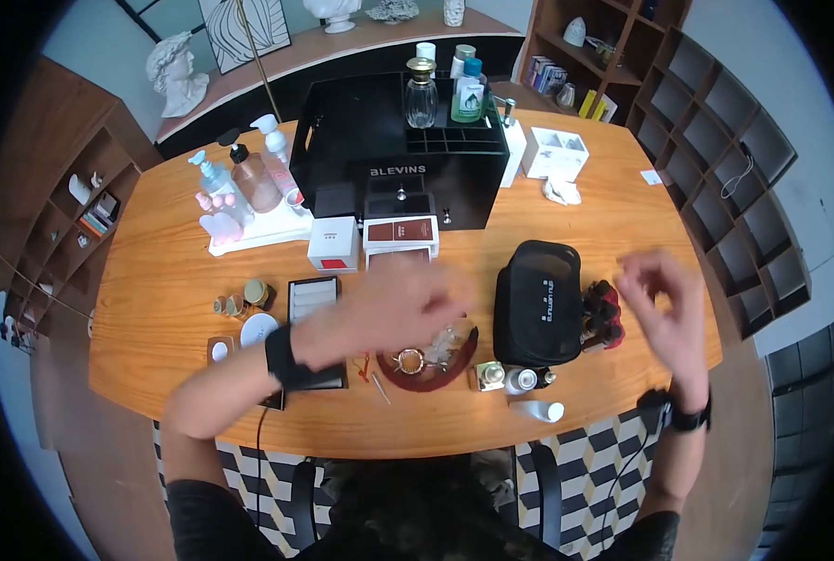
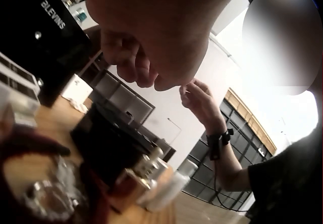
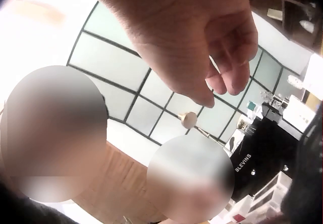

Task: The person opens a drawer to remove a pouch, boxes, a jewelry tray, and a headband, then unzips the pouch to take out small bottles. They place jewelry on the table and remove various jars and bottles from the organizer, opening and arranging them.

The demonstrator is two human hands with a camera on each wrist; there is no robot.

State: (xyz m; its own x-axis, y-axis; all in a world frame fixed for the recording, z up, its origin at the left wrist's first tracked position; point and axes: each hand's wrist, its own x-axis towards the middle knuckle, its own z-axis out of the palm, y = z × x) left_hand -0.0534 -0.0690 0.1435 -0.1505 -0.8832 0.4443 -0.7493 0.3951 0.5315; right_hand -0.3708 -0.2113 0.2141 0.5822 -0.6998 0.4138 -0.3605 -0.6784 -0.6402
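From far off, in the head view, I see the left hand [image 1: 398,304], fingers loosely bent and nothing seen in it. The bracelet [image 1: 409,361] lies on the table [image 1: 436,421] at six o'clock from it, inside a dark red curved band [image 1: 436,382]. The right hand [image 1: 665,304] is in the air, its fingers also loosely bent; the black zip pouch [image 1: 537,304] is at nine o'clock from it.

In the left wrist view, I find the bracelet near eight o'clock.

In the right wrist view, I see the right hand's thumb apart from its fingers, nothing between them. The black BLEVINS case [image 3: 262,153] is at four o'clock.
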